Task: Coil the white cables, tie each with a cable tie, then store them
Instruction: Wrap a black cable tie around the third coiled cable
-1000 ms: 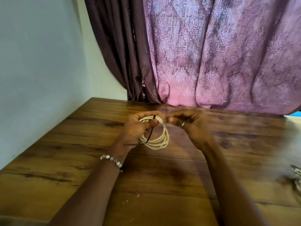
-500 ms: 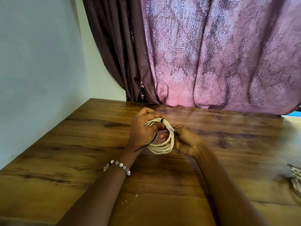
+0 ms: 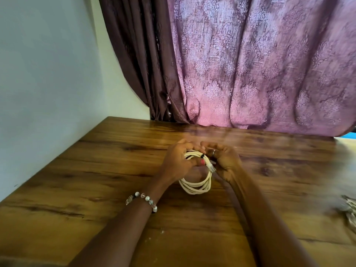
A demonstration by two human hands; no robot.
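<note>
The white cable coil is held just above the tabletop, hanging below both hands. Its top is gripped by the left hand; the black cable tie is pinched beside the right hand.

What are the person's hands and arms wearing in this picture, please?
Both forearms are bare, with no sleeves in view. The left wrist carries a beaded bracelet of pale, grey and clear round beads. The left hand has a pink-painted thumbnail. The right hand wears a silvery ring on one finger.
</note>
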